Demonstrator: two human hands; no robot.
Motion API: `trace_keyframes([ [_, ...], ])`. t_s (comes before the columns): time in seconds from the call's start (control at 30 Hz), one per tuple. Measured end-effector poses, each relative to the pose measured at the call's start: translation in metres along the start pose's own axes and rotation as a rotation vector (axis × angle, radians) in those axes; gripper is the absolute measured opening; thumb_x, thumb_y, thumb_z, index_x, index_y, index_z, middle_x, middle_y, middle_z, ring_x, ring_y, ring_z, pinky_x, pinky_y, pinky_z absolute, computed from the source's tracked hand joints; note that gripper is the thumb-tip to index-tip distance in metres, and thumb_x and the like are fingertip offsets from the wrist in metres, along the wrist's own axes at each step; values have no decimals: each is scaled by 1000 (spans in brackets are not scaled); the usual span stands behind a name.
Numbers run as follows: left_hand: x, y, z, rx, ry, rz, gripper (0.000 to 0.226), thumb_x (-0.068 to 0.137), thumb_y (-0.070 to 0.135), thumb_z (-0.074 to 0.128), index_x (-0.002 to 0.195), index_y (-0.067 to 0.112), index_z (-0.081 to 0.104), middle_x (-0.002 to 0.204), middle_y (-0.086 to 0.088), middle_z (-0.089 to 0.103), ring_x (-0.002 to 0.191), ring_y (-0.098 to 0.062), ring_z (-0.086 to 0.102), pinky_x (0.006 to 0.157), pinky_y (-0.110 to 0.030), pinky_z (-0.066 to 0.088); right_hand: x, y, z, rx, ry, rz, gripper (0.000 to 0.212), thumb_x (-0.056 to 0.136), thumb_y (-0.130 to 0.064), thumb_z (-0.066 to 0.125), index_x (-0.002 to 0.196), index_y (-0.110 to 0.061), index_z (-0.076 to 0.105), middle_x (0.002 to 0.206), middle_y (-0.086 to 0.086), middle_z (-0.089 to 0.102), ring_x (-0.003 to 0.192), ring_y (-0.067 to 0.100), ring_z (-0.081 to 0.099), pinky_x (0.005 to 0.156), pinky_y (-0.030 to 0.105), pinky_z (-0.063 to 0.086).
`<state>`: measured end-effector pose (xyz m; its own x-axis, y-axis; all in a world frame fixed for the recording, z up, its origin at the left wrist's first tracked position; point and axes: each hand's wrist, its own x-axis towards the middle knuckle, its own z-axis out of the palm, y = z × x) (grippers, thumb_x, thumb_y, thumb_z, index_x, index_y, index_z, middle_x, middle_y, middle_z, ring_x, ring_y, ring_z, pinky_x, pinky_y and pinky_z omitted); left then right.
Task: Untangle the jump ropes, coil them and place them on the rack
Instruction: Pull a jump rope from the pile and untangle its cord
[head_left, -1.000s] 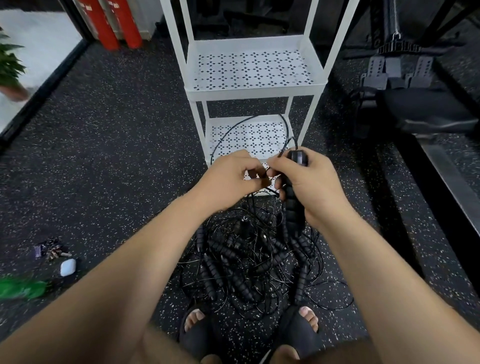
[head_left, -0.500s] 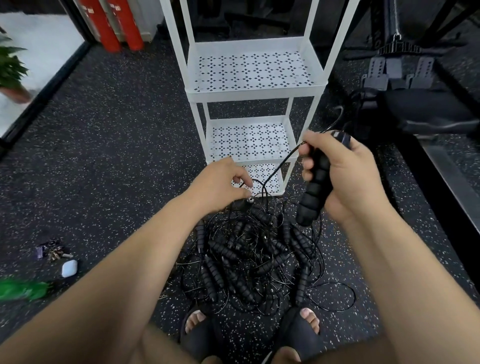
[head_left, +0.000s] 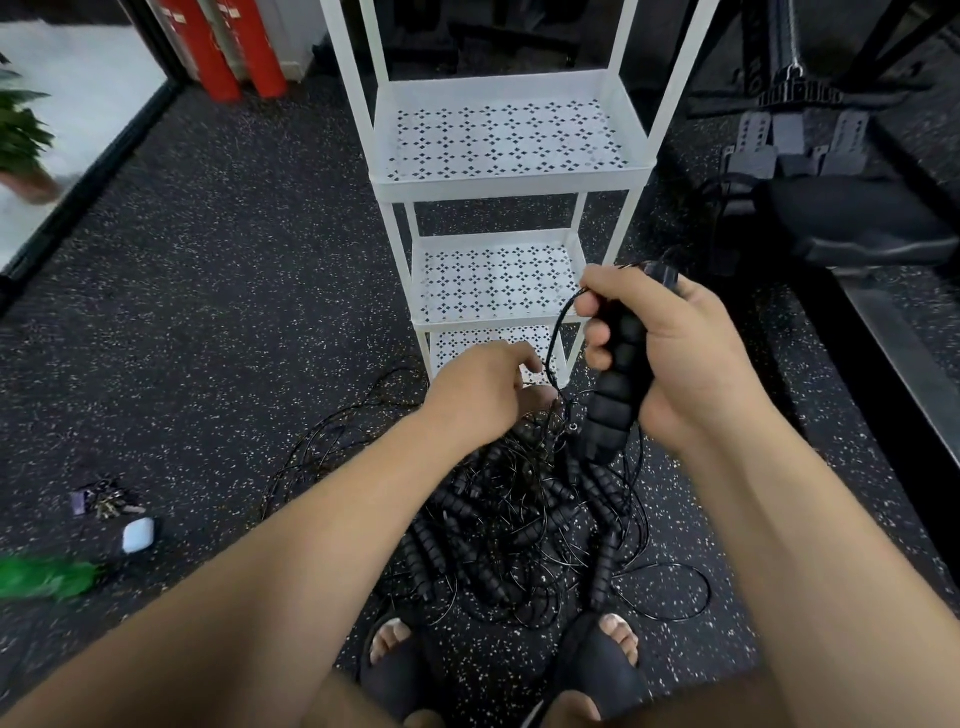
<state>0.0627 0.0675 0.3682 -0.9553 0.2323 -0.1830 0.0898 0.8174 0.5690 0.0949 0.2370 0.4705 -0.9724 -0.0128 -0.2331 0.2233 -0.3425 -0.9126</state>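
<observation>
1. We take the rack (head_left: 506, 176) as the landmark: a white frame with three perforated trays stacked one above another. The patterned floor of each tray is visible.
2. The jump ropes (head_left: 519, 519) lie in a tangled heap on the floor, just in front of the rack's foot.
3. The right hand (head_left: 670, 358), in front of the rack's right leg, wraps its fingers around one black ribbed handle (head_left: 618, 384), which is tilted above the heap.
4. A thin cord (head_left: 558, 332) drops from the handle's top across the lowest tray.
5. The left hand (head_left: 483, 395) sits in front of the lowest tray with its fingers curled at the cord. We cannot tell whether they pinch it.
6. Keys (head_left: 104, 501) and a white case (head_left: 138, 535) lie well left of the rack.
</observation>
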Motion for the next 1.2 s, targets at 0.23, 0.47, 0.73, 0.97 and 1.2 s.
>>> trace_keyframes([
  [0.23,3,-6,3,-152,37,102,8,102,35,72,103,30,77,94,12,75,90,-14,69,88,-36,57,0,-5,-3,50,-2,-22,17,98,-10,73,84,-14,64,77,6,67,58,14,50,49,25,40],
  [0.47,-2,-9,-8,-171,0,136,5,103,35,69,107,38,67,113,19,71,86,7,63,80,-22,47,5,-7,-14,158,113,-42,17,97,-13,76,88,-17,61,76,3,65,56,12,48,48,23,40],
  [0.73,-15,13,-36,-247,101,270,1,105,22,65,105,21,64,96,3,72,49,7,47,52,-12,33,15,24,-16,-103,99,102,15,91,-15,84,101,-13,73,80,5,74,57,14,53,49,26,45],
  [0.97,-20,16,-41,-313,63,243,7,101,22,69,104,26,64,87,0,67,68,-7,54,67,-25,47,20,34,-9,-200,101,67,15,91,-12,81,100,-6,70,81,10,74,58,17,58,53,31,46],
  [1.2,-16,3,-44,-43,-36,167,18,93,26,76,95,36,62,88,12,70,88,-18,68,86,-42,59,13,27,-5,-160,110,-4,10,94,-10,79,99,-6,70,83,12,76,61,17,58,53,32,45],
])
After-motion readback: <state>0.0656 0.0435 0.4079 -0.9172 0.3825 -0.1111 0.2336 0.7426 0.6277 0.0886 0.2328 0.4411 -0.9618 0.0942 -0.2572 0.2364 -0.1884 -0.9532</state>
